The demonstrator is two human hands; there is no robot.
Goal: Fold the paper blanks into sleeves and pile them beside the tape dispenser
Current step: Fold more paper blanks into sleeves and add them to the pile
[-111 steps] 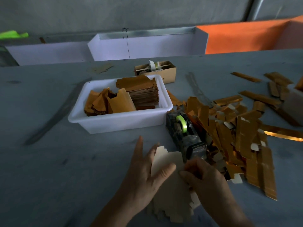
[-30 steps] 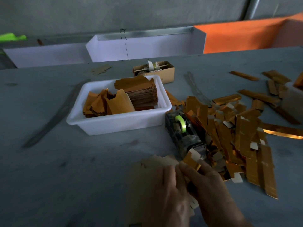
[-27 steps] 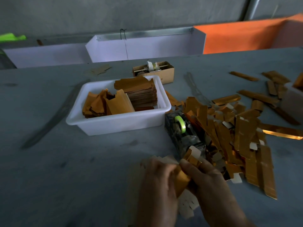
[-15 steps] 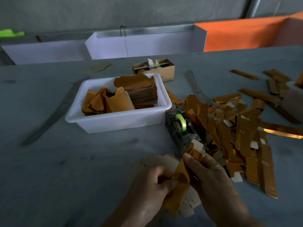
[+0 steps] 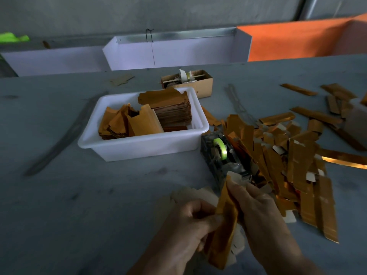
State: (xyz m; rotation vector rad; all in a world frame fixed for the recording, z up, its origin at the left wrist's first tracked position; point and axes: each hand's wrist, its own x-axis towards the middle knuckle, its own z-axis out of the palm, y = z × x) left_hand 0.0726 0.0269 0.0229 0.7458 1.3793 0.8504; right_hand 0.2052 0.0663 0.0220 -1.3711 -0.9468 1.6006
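Observation:
A gold paper blank (image 5: 225,221), folded lengthwise, stands on edge between my hands at the bottom middle. My left hand (image 5: 188,225) grips its left side with curled fingers. My right hand (image 5: 258,213) pinches its upper right edge. Under my hands lies a stack of pale flat blanks (image 5: 196,195). The dark tape dispenser (image 5: 224,155) with a green roll sits just beyond my right hand. A heap of folded gold sleeves (image 5: 297,165) spreads to the dispenser's right.
A white plastic tub (image 5: 139,147) holding gold blanks stands left of the dispenser. A small cardboard box (image 5: 204,84) sits behind it. Loose gold strips (image 5: 337,96) lie at the far right. White and orange bins (image 5: 178,52) line the table's far edge.
One blank has come off the pale stack. It has turned gold side out and folded narrower between my hands, rising upright. My left hand went from flat on the stack to gripping it.

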